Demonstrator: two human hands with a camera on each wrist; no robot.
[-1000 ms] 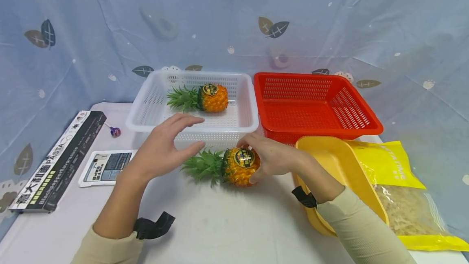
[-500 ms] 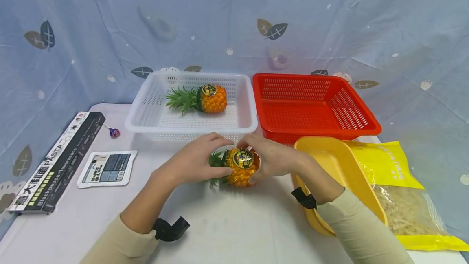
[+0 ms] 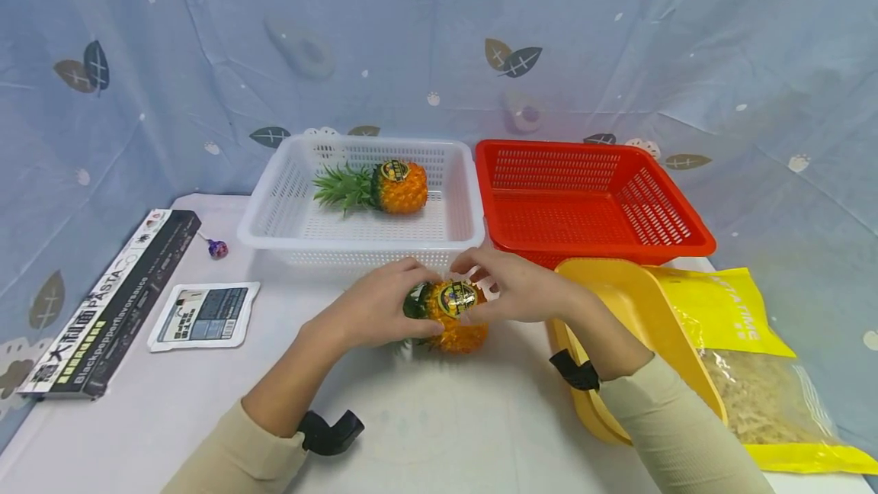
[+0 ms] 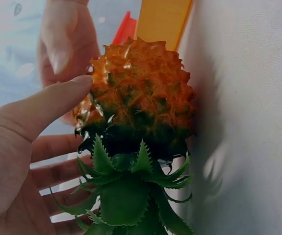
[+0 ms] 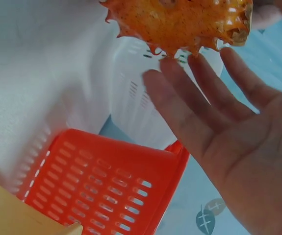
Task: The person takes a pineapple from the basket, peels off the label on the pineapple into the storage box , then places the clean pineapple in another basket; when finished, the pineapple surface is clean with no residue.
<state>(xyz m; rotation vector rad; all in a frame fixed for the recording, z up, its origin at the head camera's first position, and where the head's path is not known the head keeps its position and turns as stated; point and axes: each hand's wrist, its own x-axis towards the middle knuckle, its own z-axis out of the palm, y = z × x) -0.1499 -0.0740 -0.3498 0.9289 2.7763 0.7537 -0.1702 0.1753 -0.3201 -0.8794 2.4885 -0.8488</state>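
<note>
Just in front of the white perforated basket (image 3: 357,243), a pineapple (image 3: 461,330) is turned sideways, gripped near its leafy crown (image 4: 123,200) by the left hand (image 3: 382,303); beside its base, the right hand (image 3: 524,290) is held with fingers loosely spread.

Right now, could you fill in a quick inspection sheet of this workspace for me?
Surface: white table.
Job's things: front pineapple, on its side; second pineapple, inside the white basket.
Clutter: red basket, yellow tray, yellow bag, long box, flat packet, lollipop.
Hands: left hand grips the front pineapple near its leaves; right hand at its leafless end, contact unclear.
Cables: nothing seen.
Surroundings: blue cloth with leaf and paw prints.
</note>
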